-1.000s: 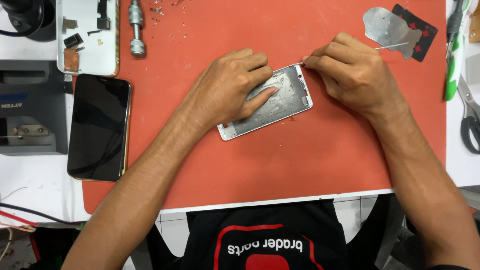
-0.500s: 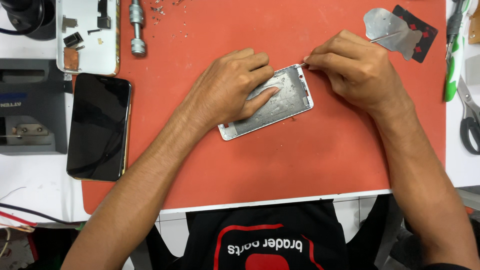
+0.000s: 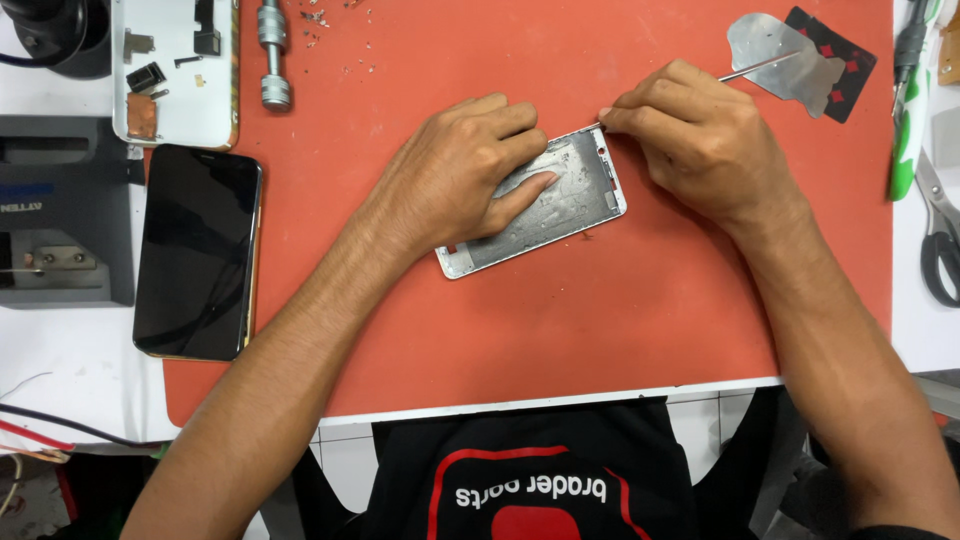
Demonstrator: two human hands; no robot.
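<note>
Phone frame [image 3: 560, 200], silver, scuffed, lying flat

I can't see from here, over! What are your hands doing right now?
Left hand flat on the silver phone frame, pinning it to the red mat. Right hand pinching a thin metal tool at the frame's top corner. Nothing in the way.

- Left hand [image 3: 462, 172] covers the upper left part of the phone frame [image 3: 560, 205].
- Thin tool tip hidden within right hand [image 3: 700, 140]; possibly tweezers.
- Scissors [image 3: 938, 240] cut off by right edge.
- Small parts on white tray [image 3: 180, 110] too small to identify.
</note>
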